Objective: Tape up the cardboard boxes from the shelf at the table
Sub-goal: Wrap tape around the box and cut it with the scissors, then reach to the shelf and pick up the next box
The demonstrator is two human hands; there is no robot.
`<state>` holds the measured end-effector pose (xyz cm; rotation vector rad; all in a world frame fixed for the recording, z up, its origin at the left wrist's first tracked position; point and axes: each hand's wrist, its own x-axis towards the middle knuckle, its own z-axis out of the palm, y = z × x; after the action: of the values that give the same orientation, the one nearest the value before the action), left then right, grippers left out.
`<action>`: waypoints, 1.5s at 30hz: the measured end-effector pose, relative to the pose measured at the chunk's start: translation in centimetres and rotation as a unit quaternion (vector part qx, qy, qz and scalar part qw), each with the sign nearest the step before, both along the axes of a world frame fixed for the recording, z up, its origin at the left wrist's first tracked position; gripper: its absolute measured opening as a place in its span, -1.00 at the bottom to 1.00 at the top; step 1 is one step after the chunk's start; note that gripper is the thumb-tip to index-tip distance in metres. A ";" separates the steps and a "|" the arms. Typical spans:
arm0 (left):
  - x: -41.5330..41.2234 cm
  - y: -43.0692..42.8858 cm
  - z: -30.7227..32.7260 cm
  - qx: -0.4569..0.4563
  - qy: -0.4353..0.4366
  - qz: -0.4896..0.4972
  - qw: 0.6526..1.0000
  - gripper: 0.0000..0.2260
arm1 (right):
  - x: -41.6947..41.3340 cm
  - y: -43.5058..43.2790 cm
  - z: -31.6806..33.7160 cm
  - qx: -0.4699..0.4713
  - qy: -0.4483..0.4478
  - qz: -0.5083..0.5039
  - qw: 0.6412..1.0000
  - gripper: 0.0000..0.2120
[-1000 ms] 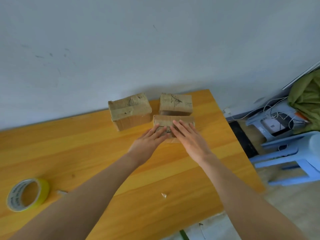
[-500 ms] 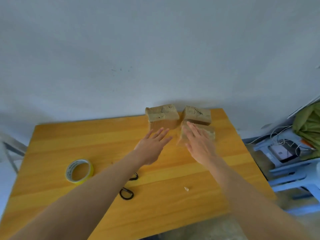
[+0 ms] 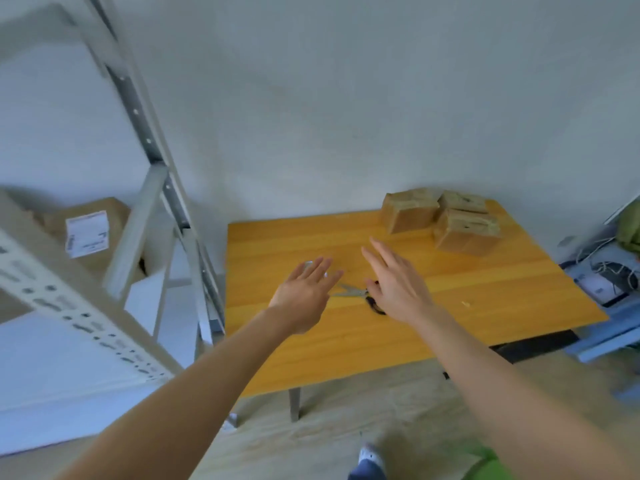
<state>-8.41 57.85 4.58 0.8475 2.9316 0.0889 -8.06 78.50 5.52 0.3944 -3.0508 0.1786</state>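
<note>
Over table (image 3: 519,306) mid, L hand (image 3: 304,296) & R hand (image 3: 398,285) hung w/ fingers straight, spread, holding nothing. At table's far R corner sat 3 boxes (image 3: 465,233), touching. Scissors (image 3: 353,291) lay on table betw. hands. Left of table stood shelf (image 3: 149,150) w/ labelled box (image 3: 86,230) on it.

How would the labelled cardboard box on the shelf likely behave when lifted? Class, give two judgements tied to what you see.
The labelled cardboard box probably stays stiff: its faces look flat and its edges straight. It is unlikely to roll, being flat-sided, though plain cardboard may slide on the metal shelf. Its weight cannot be judged.
</note>
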 end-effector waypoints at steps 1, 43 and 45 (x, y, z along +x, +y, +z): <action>1.2 -1.5 0.0 0.006 0.006 0.002 1.000 -0.50 | 1.1 -1.6 0.1 0.000 -0.002 0.007 1.000 -0.46; 25.9 -61.3 -3.6 -0.003 -0.008 0.309 0.951 -0.46 | 18.4 -58.5 -3.3 -0.067 -0.067 0.204 0.974 -0.45; 24.2 -64.9 -3.9 -0.009 -0.010 0.304 0.953 -0.45 | 17.2 -61.8 -3.1 -0.064 -0.072 0.194 0.976 -0.45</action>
<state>15.82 -7.03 0.71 -0.0856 3.0483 0.1081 9.19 16.73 2.39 1.0053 -3.0391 0.4367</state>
